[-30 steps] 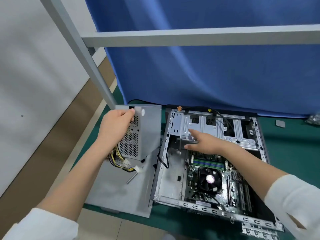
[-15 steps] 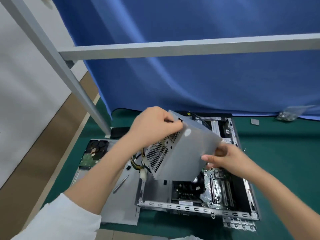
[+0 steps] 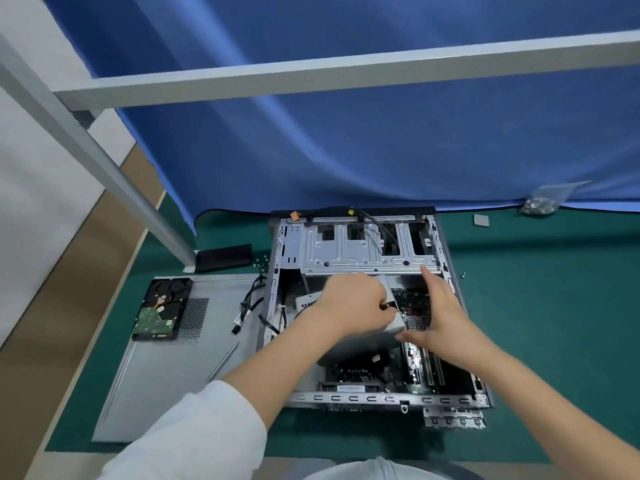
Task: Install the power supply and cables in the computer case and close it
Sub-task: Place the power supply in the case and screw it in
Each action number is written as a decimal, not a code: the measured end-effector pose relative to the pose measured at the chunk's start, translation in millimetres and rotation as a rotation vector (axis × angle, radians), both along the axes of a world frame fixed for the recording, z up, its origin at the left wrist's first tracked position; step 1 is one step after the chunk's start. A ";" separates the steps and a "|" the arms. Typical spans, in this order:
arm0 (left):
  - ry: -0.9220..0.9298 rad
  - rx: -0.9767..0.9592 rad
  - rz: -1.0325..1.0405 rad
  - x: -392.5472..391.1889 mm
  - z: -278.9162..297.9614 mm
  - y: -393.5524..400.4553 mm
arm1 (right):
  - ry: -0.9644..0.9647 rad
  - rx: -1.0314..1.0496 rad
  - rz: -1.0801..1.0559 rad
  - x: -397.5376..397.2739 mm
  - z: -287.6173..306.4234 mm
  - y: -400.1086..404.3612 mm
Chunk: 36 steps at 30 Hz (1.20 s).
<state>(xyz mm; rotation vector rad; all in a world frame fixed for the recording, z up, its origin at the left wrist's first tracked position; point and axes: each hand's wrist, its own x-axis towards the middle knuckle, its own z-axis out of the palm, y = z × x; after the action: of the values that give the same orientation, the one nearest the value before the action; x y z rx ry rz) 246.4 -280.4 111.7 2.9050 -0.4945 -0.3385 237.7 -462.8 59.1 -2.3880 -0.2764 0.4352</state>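
The open computer case (image 3: 375,398) lies on its side on the green mat, motherboard facing up. Inside it, the grey power supply (image 3: 360,348) sits tilted over the board, largely covered by my arms. My left hand (image 3: 349,306) grips the supply's top edge with curled fingers. My right hand (image 3: 440,317) holds its right side, thumb under the corner and index finger pointing up toward the drive cage (image 3: 367,252). Black cables (image 3: 251,306) hang out over the case's left wall. The grey side panel (image 3: 166,375) lies flat to the left.
A hard drive (image 3: 161,310) rests on the side panel, with a thin screwdriver (image 3: 223,362) beside it. A black block (image 3: 223,258) sits by the frame post. A bag of screws (image 3: 542,202) and a small grey pad (image 3: 481,220) lie at the back right, near the blue curtain.
The power supply went from upright on the side panel, up over the case, and now down inside it. My right hand left the case interior and took hold of the supply's right side.
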 end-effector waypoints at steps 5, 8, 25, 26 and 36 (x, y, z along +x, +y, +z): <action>0.050 -0.123 -0.007 -1.6 -10.0 -6.2 | -0.026 -0.031 0.285 16.4 7.0 1.4; 0.177 -0.218 -0.070 -0.5 -8.6 10.0 | -0.037 -0.056 0.359 16.7 2.7 6.0; 0.340 -0.231 0.139 -39.3 -31.5 82.8 | 0.181 0.148 0.140 10.1 -14.0 -10.8; 0.331 -0.252 0.171 -40.5 -37.7 75.9 | 0.200 0.155 0.141 9.4 -16.7 -10.0; 0.229 -0.668 0.433 -39.0 -41.1 78.3 | 0.094 0.229 0.243 35.0 24.8 -2.2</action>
<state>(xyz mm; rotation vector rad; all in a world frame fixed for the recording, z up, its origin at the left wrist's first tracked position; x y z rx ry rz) 207.4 -202.1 70.6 2.2039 0.0654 -0.3484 272.7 -465.1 83.9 -2.1113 -0.5472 0.5925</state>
